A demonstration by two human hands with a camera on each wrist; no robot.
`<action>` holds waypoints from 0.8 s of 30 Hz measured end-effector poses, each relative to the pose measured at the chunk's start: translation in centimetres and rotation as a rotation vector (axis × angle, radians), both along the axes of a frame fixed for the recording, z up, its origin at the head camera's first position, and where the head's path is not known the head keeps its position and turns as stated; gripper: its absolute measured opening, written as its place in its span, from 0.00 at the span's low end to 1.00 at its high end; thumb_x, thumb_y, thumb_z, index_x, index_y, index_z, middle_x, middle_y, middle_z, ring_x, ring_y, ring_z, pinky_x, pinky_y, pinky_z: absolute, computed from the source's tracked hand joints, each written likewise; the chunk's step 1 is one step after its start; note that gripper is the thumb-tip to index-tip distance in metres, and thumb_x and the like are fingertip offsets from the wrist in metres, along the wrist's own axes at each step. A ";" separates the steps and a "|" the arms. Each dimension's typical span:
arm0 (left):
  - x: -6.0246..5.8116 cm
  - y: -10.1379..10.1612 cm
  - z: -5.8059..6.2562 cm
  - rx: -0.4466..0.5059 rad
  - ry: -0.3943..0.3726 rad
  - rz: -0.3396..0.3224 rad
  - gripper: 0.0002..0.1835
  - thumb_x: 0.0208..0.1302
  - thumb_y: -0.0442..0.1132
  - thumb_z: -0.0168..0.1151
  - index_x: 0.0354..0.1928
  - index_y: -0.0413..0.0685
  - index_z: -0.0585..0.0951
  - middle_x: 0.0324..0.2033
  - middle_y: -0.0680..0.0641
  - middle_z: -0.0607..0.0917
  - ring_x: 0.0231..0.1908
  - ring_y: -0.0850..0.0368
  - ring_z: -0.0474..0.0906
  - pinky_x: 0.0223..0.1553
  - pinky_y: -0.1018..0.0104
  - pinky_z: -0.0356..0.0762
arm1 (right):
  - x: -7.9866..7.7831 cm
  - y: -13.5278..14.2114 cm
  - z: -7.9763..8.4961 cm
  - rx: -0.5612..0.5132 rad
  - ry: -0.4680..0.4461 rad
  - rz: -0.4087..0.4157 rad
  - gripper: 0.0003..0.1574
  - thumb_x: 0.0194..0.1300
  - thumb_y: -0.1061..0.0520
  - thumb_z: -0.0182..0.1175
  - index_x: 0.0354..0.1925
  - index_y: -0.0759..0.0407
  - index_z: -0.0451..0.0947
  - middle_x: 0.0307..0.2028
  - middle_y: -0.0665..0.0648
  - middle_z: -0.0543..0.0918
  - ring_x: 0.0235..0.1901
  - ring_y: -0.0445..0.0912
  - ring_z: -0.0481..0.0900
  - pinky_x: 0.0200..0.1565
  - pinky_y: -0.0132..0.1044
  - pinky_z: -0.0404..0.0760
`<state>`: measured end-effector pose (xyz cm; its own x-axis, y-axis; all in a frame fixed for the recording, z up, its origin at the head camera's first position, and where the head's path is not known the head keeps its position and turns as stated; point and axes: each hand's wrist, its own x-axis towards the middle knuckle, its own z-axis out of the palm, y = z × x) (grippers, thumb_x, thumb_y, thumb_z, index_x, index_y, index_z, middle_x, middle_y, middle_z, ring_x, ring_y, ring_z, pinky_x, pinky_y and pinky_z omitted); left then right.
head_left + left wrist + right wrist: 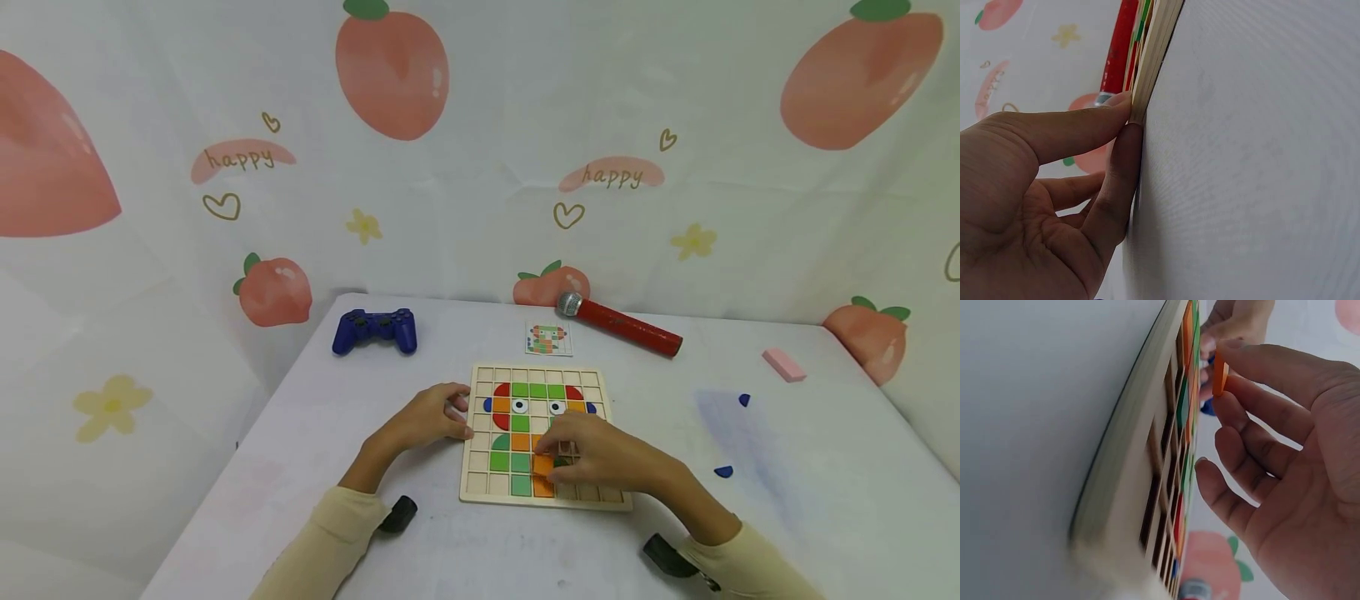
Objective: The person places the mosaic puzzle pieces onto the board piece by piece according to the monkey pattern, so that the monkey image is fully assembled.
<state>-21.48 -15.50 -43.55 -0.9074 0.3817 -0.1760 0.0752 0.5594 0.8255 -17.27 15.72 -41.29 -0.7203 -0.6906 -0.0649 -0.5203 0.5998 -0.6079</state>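
A wooden grid board (472, 487) lies on the table, several of its cells filled with coloured tiles that make a face-like pattern. Between thumb and fingers, my right hand (596, 454) pinches an orange square tile (1220, 374) over the lower middle of the board. The right wrist view shows this tile edge-on, with the other fingers loosely bent below it. My left hand (431, 414) touches the left edge of the board with thumb and fingertips. The left wrist view has these fingertips right at the board's pale side (1154, 62).
Behind the board lies a small pattern card (549, 339) beside a red microphone (622, 323). A blue game controller (375, 331) sits at the back left. To the right are a pink block (784, 365) and two small blue pieces, one nearer (723, 472) and one farther (744, 400).
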 end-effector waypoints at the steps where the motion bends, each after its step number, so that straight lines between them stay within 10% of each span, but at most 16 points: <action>1: 0.0 0.0 0.0 0.000 0.001 -0.001 0.39 0.59 0.34 0.79 0.72 0.33 0.73 0.50 0.45 0.81 0.45 0.57 0.83 0.52 0.60 0.83 | -0.1 -0.4 0.0 0.000 -0.006 0.002 0.16 0.67 0.46 0.74 0.52 0.46 0.90 0.44 0.37 0.84 0.46 0.38 0.76 0.55 0.41 0.81; 24: 0.0 0.0 0.1 -0.016 0.013 -0.004 0.39 0.60 0.35 0.79 0.71 0.34 0.74 0.49 0.46 0.83 0.45 0.57 0.84 0.52 0.59 0.84 | 0.1 -5.7 -0.3 0.056 0.017 0.102 0.17 0.66 0.46 0.76 0.52 0.48 0.90 0.44 0.37 0.84 0.49 0.35 0.76 0.58 0.36 0.80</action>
<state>-21.52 -15.55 -43.44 -0.9080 0.3828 -0.1705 0.0882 0.5725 0.8152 -17.16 10.06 -41.63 -0.6477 -0.7561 -0.0941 -0.5904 0.5761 -0.5652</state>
